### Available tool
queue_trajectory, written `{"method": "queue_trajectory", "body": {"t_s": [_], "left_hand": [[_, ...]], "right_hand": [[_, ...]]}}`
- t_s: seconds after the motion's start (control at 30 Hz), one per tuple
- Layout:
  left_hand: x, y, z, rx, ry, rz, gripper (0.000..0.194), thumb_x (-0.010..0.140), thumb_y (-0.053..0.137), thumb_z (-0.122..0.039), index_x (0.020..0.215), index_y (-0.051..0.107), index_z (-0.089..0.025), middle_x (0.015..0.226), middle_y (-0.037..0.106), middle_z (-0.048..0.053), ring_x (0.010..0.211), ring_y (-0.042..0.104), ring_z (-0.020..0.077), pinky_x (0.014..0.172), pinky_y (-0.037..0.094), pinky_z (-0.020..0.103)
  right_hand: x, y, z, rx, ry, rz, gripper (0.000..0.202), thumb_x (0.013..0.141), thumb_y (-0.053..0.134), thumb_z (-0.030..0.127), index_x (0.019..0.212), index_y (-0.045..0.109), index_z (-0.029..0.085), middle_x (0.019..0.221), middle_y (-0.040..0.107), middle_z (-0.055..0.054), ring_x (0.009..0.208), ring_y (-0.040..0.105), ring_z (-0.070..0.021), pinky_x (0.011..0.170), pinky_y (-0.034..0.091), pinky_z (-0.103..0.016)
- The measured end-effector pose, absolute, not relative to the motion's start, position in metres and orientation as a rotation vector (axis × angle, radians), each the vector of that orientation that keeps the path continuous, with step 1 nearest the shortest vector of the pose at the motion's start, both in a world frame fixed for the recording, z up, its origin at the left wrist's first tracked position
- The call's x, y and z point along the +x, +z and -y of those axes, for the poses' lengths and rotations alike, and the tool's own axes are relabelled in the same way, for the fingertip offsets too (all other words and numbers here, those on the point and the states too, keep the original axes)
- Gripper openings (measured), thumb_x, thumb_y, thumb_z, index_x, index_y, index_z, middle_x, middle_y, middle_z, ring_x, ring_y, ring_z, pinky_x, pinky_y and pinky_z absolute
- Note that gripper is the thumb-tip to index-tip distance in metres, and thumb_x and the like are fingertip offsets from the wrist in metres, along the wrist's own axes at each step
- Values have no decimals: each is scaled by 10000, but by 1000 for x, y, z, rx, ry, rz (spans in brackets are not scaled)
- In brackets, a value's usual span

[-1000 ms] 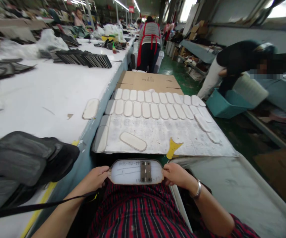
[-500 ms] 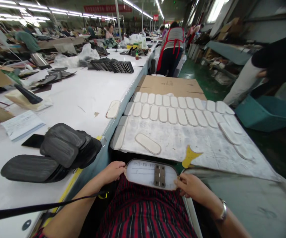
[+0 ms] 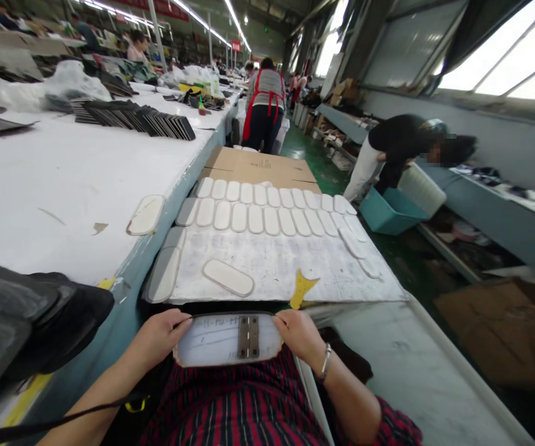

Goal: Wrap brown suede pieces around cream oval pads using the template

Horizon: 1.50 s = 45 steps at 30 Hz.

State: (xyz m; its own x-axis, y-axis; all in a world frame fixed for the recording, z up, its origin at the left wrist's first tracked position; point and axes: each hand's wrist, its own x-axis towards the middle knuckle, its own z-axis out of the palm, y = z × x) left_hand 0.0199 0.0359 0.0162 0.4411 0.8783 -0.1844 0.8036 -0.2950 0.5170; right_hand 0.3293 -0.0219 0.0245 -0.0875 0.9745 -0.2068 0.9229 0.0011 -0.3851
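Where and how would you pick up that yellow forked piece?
I'd pinch the yellow forked piece by its narrow stem, from the near side, with the right hand once it releases the oval panel: the stem points this way at the edge of the board, the prongs spread away.

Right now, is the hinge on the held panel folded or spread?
Spread: the hinge shows two leaves side by side on the panel, knuckle line between them.
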Motion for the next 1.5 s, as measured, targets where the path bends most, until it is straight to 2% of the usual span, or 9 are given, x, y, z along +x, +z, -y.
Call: {"method": "queue_trajectory", "body": {"t_s": [0.17,0.27,0.43,0.63,0.77,0.97,1.2,1.37,1.5], "left_hand": [[9,21,-34,1919,257,-1375,387,800,464,-461,947,676,-173,845,652,54,787,597,190,711,453,269],[-6,11,-36,1548,316,-1420,534,765,492,-514,1139,581,-144,829,652,53,641,580,160,536,455,249],[-16,-39,-52,1160,624,-1571,598,661,588,-555,1046,590,-98,808,638,66,575,548,130,478,440,230],[11,-83,-92,1076,718,-1536,557,595,676,-490,989,611,-104,912,642,103,793,620,211,628,520,285],[28,-99,-121,1003,741,-1554,535,580,725,-395,1005,592,-97,1016,621,152,815,628,224,621,525,286],[46,-107,-161,875,791,-1639,631,677,703,-311,1230,443,-152,1330,430,166,1053,547,235,632,490,220],[53,-89,-189,605,782,-1666,420,795,606,-368,1126,488,-138,1033,566,89,747,588,141,604,515,286],[58,-53,-186,480,824,-1480,358,771,594,-470,885,537,-135,773,584,56,598,597,146,549,548,327],[58,-8,-163,476,906,-1324,208,681,703,-187,827,562,-141,715,609,16,575,592,102,513,537,209]], "right_hand": [[337,22,25,-1946,766,2056,361,904,410,350,640,569,161,654,586,-21,637,522,-128,582,303,-223],[352,8,10,-1799,980,1881,403,924,339,422,780,610,161,732,622,-17,651,564,-129,585,364,-209],[344,-36,-57,-1902,798,2058,327,866,452,380,961,631,122,906,649,-86,832,598,-189,758,425,-268],[286,-93,-121,-1882,589,2357,914,640,673,528,1342,359,34,1343,386,-208,1229,337,-343,1020,265,-424],[267,-109,-132,-1865,427,2528,932,631,711,456,1356,327,15,1255,450,-229,1164,381,-351,1042,180,-476],[265,-99,-135,-1866,498,2485,961,585,712,343,1360,283,-29,1191,455,-241,1092,415,-356,998,252,-475],[265,-70,-160,-1909,874,2333,914,527,734,397,1263,394,-24,1149,483,-248,1014,513,-343,846,431,-409],[281,-34,-174,-1705,1188,2333,829,630,678,513,1260,423,38,1066,587,-155,917,589,-235,803,473,-313],[306,6,-141,-1401,1007,2329,863,651,697,451,1333,328,72,1265,451,-173,1149,452,-259,998,353,-377]]}}
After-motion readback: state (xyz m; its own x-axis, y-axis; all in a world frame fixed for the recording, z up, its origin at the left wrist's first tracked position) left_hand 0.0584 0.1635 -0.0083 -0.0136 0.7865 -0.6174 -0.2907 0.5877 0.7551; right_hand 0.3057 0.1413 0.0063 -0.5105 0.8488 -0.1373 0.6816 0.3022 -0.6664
